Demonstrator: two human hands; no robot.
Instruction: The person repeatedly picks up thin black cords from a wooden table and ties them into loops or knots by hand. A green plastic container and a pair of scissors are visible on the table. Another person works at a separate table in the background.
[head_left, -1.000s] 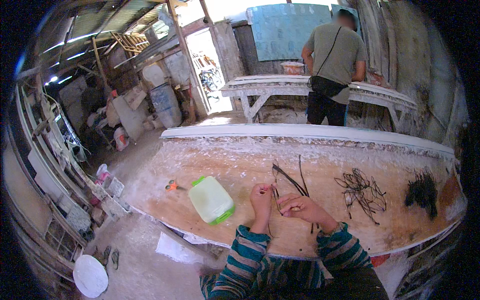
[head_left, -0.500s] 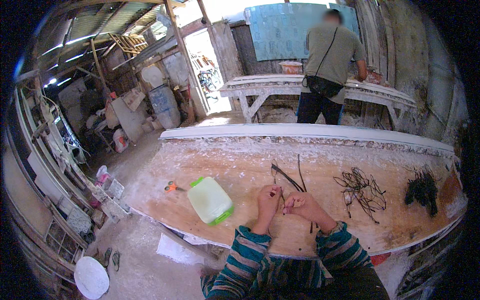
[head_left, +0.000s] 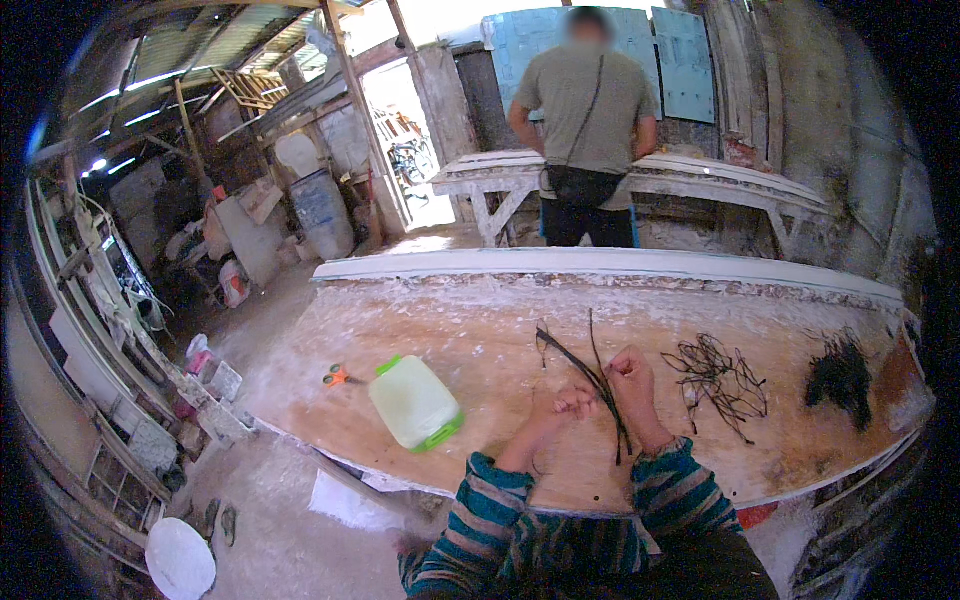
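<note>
My left hand (head_left: 572, 405) is closed just above the plywood tabletop, its fingers curled together. A thin dark cord hangs below it beside the wrist and seems to come from its grip. My right hand (head_left: 630, 376) is raised a little farther out, fingers pinched; whatever they hold is too small to make out. Between the hands lies a loose bundle of long black cords (head_left: 580, 358) on the wood. To the right spreads a tangled heap of black cords (head_left: 715, 382), and beyond that a denser black bunch (head_left: 841, 382).
A pale container with green clips (head_left: 416, 402) sits left of my hands, with orange-handled scissors (head_left: 338, 376) beside it. A long white board (head_left: 600, 264) borders the table's far edge. Behind it a person (head_left: 585, 110) stands at a whitish bench (head_left: 490, 180).
My hands have moved apart; the right went up and away, the left slightly down and right. The person at the back bench has shifted left.
</note>
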